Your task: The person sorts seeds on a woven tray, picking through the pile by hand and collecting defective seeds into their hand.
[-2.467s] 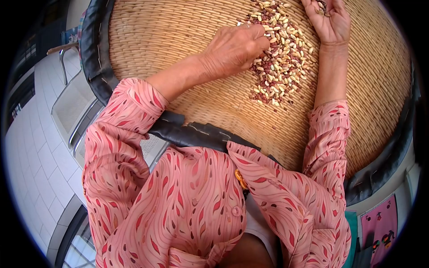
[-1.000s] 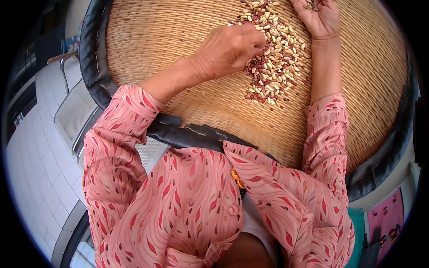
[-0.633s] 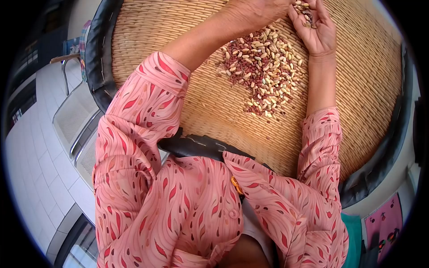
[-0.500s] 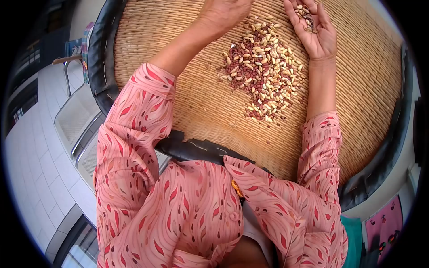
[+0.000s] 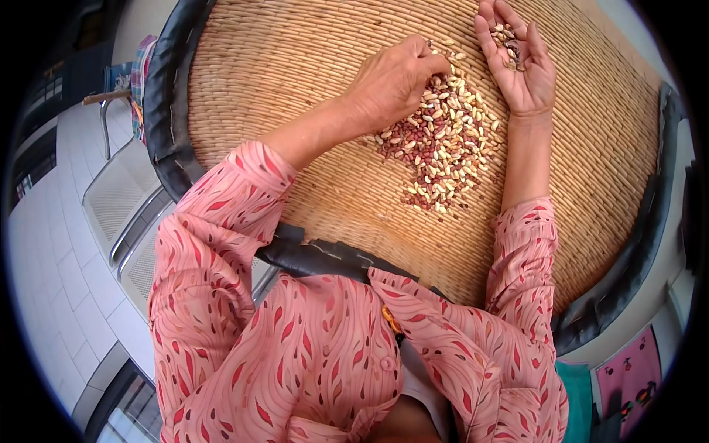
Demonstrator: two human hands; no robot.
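Metal seat: a silver-grey perforated metal chair [image 5: 122,199] stands beyond the tray's left edge, its tubular frame shiny and curved.
Tray edge: a glossy black, wrinkled rim covering [image 5: 166,96] curves down this side, fixed with pale stitches.
Woven floor: a large straw-coloured woven tray [image 5: 332,196], apparently round, is ribbed in fine rows; small kernels could catch in the grooves, so a shallow sweep is probably safer than scraping.
Sleeve: a salmon-pink cotton-looking sleeve [image 5: 210,244] with red teardrop print is turned back from the wrist, which should keep its cuff off the kernels.
Left hand: the bare left hand [image 5: 391,81] is back-up, fingers curled and fingertips bunched at the upper left of the pile; whether anything is pinched I cannot tell. A light fingertip pinch, worked from the edge inward, would likely disturb the neighbours least.
Pile: a loose heap of oval, peanut-like kernels [image 5: 439,148], cream and dark red, lies on the weave between the two forearms, thinning towards the wearer.
Right hand: the bare right hand [image 5: 523,81] is palm-up and half cupped, fingers loosely bent around a small cluster of pale and dark bits [image 5: 509,44]. Keeping that hollow level and deep should stop them rolling out.
Far right: a bright pink panel [image 5: 628,373] with dark motifs shows below the rim.
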